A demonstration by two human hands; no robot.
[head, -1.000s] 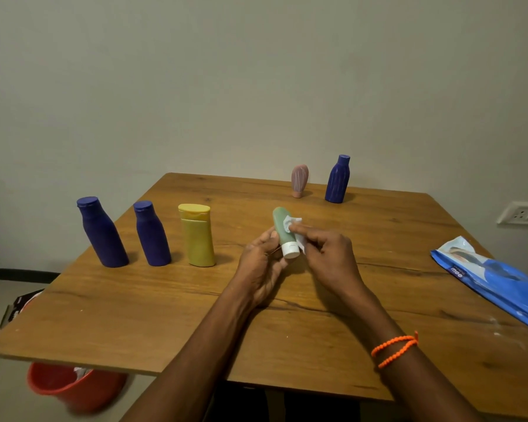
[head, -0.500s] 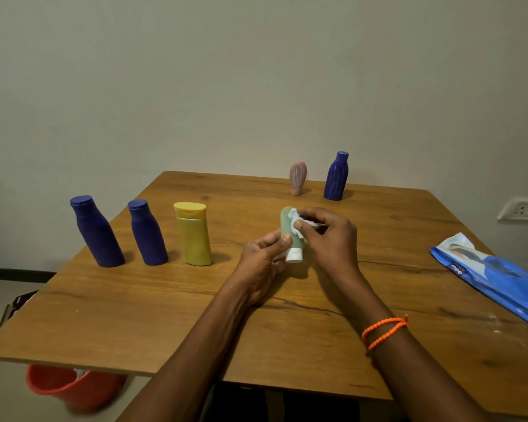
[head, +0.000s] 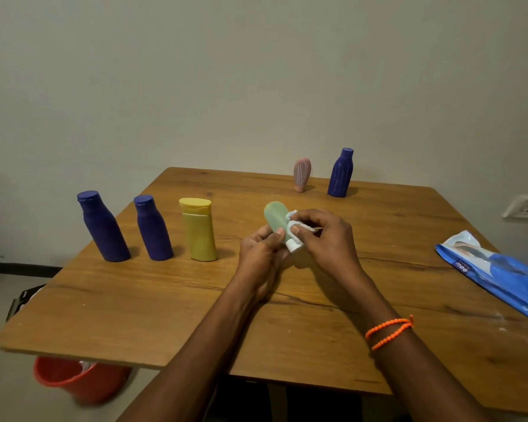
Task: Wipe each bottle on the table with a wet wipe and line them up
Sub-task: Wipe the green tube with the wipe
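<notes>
My left hand [head: 261, 254] grips a small green bottle [head: 275, 215] with a white cap, held cap-down above the middle of the wooden table [head: 165, 315]. My right hand [head: 326, 239] pinches a white wet wipe [head: 293, 222] against the bottle's side near the cap. Two blue bottles [head: 102, 228] [head: 153, 229] and a yellow bottle [head: 198, 229] stand upright in a row at the left. At the far edge a pink bottle [head: 301, 174] stands cap-down beside a ribbed blue bottle [head: 340, 173].
A blue wet-wipe pack [head: 497, 274] lies at the table's right edge. An orange bucket [head: 70, 380] sits on the floor under the front left corner. A wall socket [head: 525, 207] is at the right.
My right hand has slid the wipe along the green bottle, up towards its rounded end and back down near the cap. The bottle has tilted a little. The standing bottles have not moved.
</notes>
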